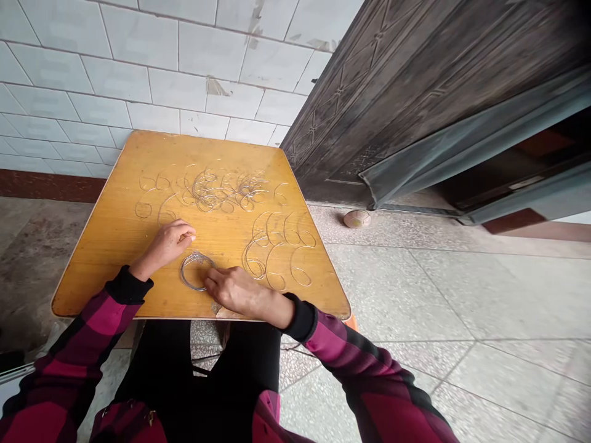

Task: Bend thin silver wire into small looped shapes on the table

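Note:
A small coil of thin silvery wire [183,275] lies near the front edge of the wooden table [106,246]. My right hand [237,290] has its fingers closed on the coil's right side. Just up and left of the coil is my left hand [168,243], thumb and fingertips pinched together; anything between them is too small to make out. Several curled wire pieces [277,240] are spread to the right of my hands. Farther back, a tangled heap of curled wires [217,191] covers the table's middle, with a few loose curls at its left.
White wall tiles [152,55] rise behind the table. A dark carved wooden door [369,80] stands at the right, with a grey curtain [415,160] beside it. A round stone-like object [357,219] sits on the tiled floor [415,295]. My legs are under the table's front edge.

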Demonstrator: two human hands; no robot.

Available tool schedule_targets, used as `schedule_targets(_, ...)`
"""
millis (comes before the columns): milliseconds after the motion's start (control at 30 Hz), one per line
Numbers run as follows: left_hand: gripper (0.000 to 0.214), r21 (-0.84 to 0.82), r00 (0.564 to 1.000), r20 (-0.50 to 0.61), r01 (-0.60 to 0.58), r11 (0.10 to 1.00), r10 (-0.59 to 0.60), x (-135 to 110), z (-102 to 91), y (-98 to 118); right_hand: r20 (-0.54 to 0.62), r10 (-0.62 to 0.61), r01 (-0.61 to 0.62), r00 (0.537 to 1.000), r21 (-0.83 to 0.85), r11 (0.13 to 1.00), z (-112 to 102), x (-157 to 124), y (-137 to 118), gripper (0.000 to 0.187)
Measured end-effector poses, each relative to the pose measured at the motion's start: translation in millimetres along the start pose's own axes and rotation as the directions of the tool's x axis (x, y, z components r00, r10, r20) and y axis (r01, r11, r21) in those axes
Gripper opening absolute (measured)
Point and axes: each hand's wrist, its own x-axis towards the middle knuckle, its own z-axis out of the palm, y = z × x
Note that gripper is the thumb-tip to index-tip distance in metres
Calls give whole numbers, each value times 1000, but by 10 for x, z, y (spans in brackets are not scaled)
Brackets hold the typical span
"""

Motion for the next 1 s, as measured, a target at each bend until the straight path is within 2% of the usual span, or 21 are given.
schedule_targets(100, 13, 7, 994, 108, -10, 1000, 9, -7, -12, 41, -13, -39, 38, 999, -28, 999, -29, 7, -5, 22)
schedule_targets(200, 13, 1, 971, 240, 1, 1000, -1, -20, -29, 99, -38, -77, 75, 996, -34, 997, -25, 3, 5, 22)
schedule_targets(267, 13, -6, 958, 287, 19, 1000, -16, -29, -39, 130, -56, -93, 93, 994, -6, 996, -22, -23, 35, 23)
schedule_targets(367, 14, -16, 949, 316, 28, 999, -22, -37, -47, 144, -101, -74, 87, 992, 137, 987, -22, -89, 101, 21)
schedule_targets(433, 15, -21, 947, 322, 20, 1000, -12, -38, -49, 132, -163, -17, 71, 986, 330, 941, -20, -134, 148, 19)
schedule_targets(500, 16, -21, 948, 318, 8, 1000, -1, -34, -50, 116, -229, 103, 44, 968, 560, 827, -9, -165, 196, 15)
schedule_targets(533, 17, -27, 951, 311, 8, 1000, 1, -29, -51, 110, -240, 183, 27, 953, 672, 740, 2, -172, 222, 14)
schedule_targets(567, 18, -40, 954, 299, 16, 999, -3, -24, -54, 105, -236, 269, 14, 934, 775, 632, 16, -174, 249, 14)
schedule_targets(633, 19, -83, 962, 271, 56, 995, -31, -13, -63, 103, -177, 426, 13, 887, 933, 361, 53, -161, 311, 16)
schedule_targets(700, 19, -162, 961, 266, 118, 980, -72, -4, -79, 110, -96, 516, 53, 851, 994, 99, 95, -134, 373, 18)
schedule_targets(733, 21, -219, 956, 282, 152, 964, -86, -1, -88, 115, -62, 544, 72, 837, 997, 4, 115, -119, 401, 19)
schedule_targets(767, 22, -282, 948, 304, 182, 942, -93, 0, -98, 121, -33, 565, 82, 825, 995, -62, 132, -105, 424, 19)
schedule_targets(833, 24, -399, 934, 347, 231, 888, -87, -3, -112, 134, 10, 587, 84, 809, 988, -132, 155, -82, 456, 19)
schedule_targets(933, 25, -496, 909, 409, 296, 816, -81, -16, -102, 143, 31, 605, 94, 796, 980, -173, 166, -67, 470, 20)
schedule_targets(1000, 27, -532, 875, 478, 353, 769, -71, -27, -69, 137, 28, 620, 112, 784, 976, -186, 164, -67, 471, 20)
